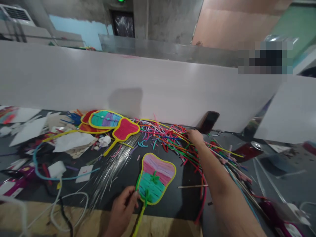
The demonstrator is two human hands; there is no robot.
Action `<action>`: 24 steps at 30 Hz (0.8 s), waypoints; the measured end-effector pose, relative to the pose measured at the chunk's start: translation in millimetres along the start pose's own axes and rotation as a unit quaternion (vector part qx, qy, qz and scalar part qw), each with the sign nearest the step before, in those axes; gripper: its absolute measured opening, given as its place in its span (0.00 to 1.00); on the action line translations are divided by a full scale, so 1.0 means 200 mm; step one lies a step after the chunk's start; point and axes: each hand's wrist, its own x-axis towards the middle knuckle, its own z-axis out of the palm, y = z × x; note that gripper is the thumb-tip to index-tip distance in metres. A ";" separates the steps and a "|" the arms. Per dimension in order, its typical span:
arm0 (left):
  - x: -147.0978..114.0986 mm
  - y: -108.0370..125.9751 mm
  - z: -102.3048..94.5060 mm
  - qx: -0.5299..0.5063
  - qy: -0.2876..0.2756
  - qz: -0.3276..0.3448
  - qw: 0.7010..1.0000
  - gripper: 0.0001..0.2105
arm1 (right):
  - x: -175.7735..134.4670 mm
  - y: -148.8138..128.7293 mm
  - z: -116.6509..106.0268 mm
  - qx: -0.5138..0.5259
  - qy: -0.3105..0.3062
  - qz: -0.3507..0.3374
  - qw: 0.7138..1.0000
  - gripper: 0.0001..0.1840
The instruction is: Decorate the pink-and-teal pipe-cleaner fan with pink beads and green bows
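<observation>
A hand fan (158,177) covered in pink, lilac and teal chenille stems has a yellow rim, a green motif and a yellow-green handle. My left hand (125,204) is closed on its lower left edge, thumb and fingers pinching there. Stretched away over the table, my right hand (196,136) reaches into a tangled pile of coloured chenille stems (170,135). Its fingertips are hidden among the stems, so whether it grips one cannot be seen. Longer stems run under and beside my right forearm.
Finished-looking fans (106,119) and a red fan (125,129) lie at the back left. A dark phone (209,121) leans on the white partition (172,89). A can (249,150) stands right. Purple glue guns (22,181), cables and clear sticks (116,164) lie around.
</observation>
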 end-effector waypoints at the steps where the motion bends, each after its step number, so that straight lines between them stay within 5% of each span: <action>1: 0.00 0.01 0.00 -0.007 -0.001 -0.003 1.000 0.17 | -0.01 0.00 -0.01 0.013 0.017 0.003 1.000 0.10; 6: -0.01 0.10 0.00 -0.058 0.015 -0.034 0.998 0.16 | -0.07 -0.01 -0.15 0.095 0.129 0.041 0.986 0.19; 9: 0.00 0.16 0.00 -0.102 0.000 -0.049 0.994 0.16 | -0.24 -0.13 -0.24 0.172 0.138 0.015 0.975 0.19; 12: 0.01 0.23 0.03 -0.149 -0.034 -0.071 0.986 0.17 | -0.61 -0.33 -0.28 0.405 -0.012 -0.101 0.909 0.13; 16: 0.02 0.34 0.12 -0.166 -0.089 -0.059 0.980 0.18 | -1.11 -0.56 -0.20 0.537 -0.210 -0.078 0.813 0.09; 20: -0.03 0.42 0.19 -0.135 -0.158 -0.045 0.977 0.14 | -1.30 -0.58 -0.11 0.620 -0.220 0.036 0.752 0.15; 24: -0.08 0.45 0.21 -0.121 -0.203 -0.051 0.970 0.14 | -1.36 -0.53 -0.13 0.619 -0.217 0.031 0.754 0.14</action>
